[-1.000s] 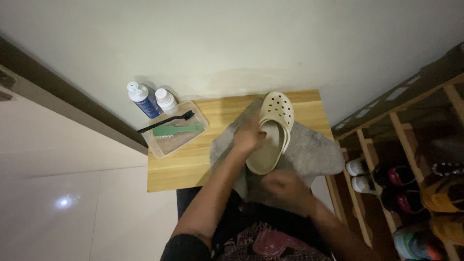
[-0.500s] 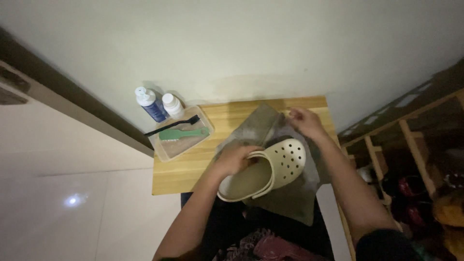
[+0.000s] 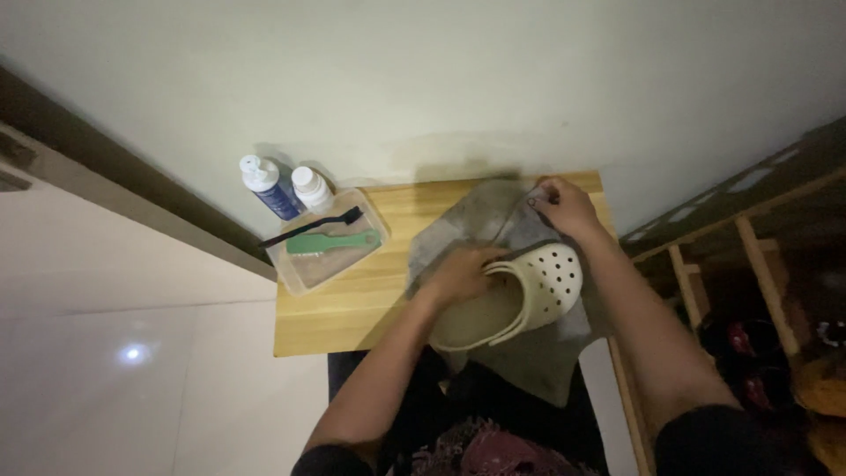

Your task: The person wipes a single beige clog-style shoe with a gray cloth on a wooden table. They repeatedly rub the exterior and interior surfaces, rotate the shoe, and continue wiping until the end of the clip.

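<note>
The left hand is curled over the rim of a cream clog, fingers gripping its near side. The right hand pinches the far edge of a grey cloth between thumb and fingers. The clog lies on that cloth, its long axis running from lower left to upper right, the holed toe pointing right and away, the heel opening toward the person. The cloth covers the right half of a small wooden table and hangs over its near edge. At the table's far left corner sits a clear tray holding a green brush and a thin black brush. Just behind it stand a blue bottle with a white pump and a smaller white-capped bottle, against the wall. Bare wood lies open between tray and cloth. A wooden shoe rack stands to the right.
</note>
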